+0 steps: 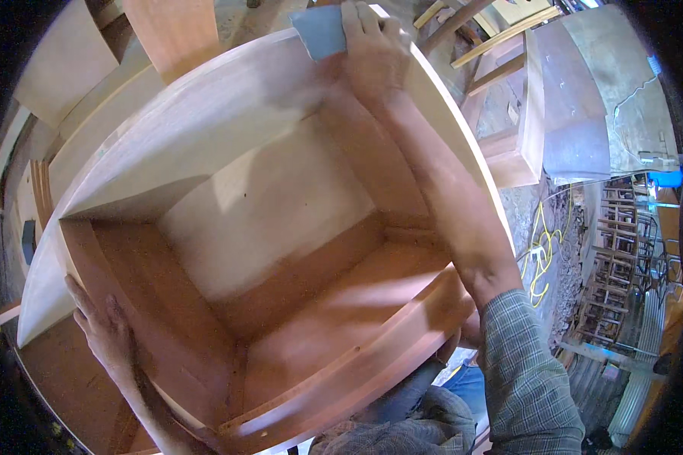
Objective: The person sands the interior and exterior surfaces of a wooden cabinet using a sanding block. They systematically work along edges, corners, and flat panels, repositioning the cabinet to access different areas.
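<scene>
A large open wooden box [341, 299], drawer-like, with reddish-brown inner walls and a paler bottom panel, fills the middle of the view. At its far right corner my right hand [376, 49] presses a grey-blue sheet of sandpaper [320, 34] onto the far rim, fingers closed over the sheet's right part. My right forearm reaches across the box's right side. On the left wall's edge rests my left hand [106, 326], its fingers stretched out along the wood and nothing seen in them. The far panel [182, 114] has a curved-looking pale upper edge.
Pale wooden panels [64, 61] stand beyond the box at the far left. To the right are another wooden frame [527, 114], a yellow cord [539, 262] on the floor, and a stack of wooden racks [615, 262]. A small dark block [29, 241] sits at the left.
</scene>
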Available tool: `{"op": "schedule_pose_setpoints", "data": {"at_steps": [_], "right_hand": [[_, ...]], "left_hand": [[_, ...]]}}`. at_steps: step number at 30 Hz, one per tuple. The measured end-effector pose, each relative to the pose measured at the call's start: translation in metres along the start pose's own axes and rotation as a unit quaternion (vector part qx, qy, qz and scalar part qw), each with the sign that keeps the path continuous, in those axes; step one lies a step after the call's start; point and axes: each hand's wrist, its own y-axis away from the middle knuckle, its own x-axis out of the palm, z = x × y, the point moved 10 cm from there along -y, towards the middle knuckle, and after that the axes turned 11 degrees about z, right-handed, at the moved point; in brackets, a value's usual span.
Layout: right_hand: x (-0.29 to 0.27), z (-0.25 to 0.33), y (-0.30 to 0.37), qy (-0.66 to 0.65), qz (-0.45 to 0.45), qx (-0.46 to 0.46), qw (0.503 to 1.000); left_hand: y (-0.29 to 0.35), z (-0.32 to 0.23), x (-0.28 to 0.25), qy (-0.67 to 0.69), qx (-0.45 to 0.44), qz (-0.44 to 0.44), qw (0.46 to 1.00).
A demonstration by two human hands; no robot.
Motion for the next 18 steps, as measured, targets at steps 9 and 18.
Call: {"op": "schedule_pose_setpoints", "data": {"at_steps": [9, 18], "right_hand": [[0.048, 0.011, -0.014, 0.042, 0.083, 0.002, 0.996], [0.049, 0.003, -0.017, 0.028, 0.136, -0.051, 0.989]], "left_hand": [[-0.001, 0.005, 0.001, -0.01, 0.0, 0.001, 1.0], [0.001, 0.006, 0.003, 0.003, -0.012, 0.012, 1.0]]}}
